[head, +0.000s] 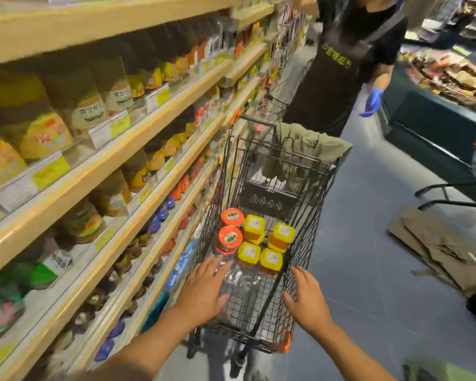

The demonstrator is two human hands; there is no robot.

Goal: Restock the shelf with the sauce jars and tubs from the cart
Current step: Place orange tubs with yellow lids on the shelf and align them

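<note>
Shelf (94, 171): stocked, along the cart's (311, 215) left side.
Left hand (204, 290): spread, empty, over the cart's near left corner.
Sauce jars (230, 237): two, orange-lidded, against its left wall.
Tubs (271, 259): four, yellow-lidded, just right of the jars.
Right hand (308, 298): open, empty, at the near right rim.

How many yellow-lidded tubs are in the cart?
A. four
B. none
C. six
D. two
A: four yellow-lidded tubs stand grouped in the cart, beside two orange-lidded jars.
</note>
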